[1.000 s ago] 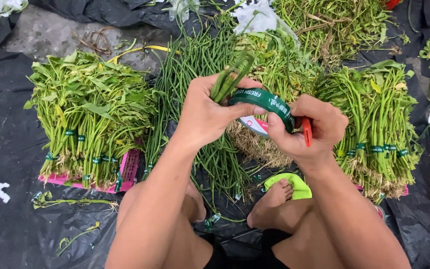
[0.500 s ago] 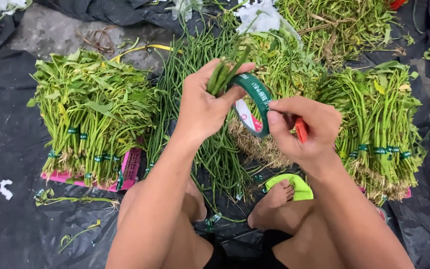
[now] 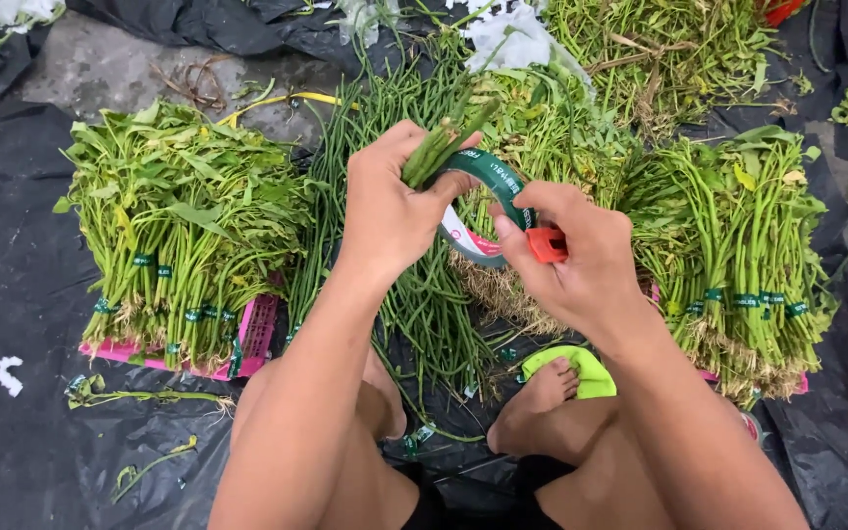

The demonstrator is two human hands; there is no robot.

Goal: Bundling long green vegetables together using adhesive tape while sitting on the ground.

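Note:
My left hand (image 3: pixel 390 211) grips a small bunch of green stems (image 3: pixel 442 142), held upright above my knees. Green tape (image 3: pixel 488 175) from a roll runs around the base of the bunch. My right hand (image 3: pixel 573 257) holds the tape roll in its red dispenser (image 3: pixel 546 243), right beside the left hand. Below both hands lies a loose pile of long green beans (image 3: pixel 385 128) on black plastic sheeting.
A stack of taped leafy bundles (image 3: pixel 179 226) rests on a pink crate (image 3: pixel 247 339) at the left. More taped bundles (image 3: pixel 748 245) lie at the right. Untied greens (image 3: pixel 660 49) heap at the back. My bare feet (image 3: pixel 542 397) and a green sandal (image 3: pixel 586 368) sit below.
My right hand has carried the tape roll round the bunch and moved closer to my left hand. The bunch has stayed in my left hand.

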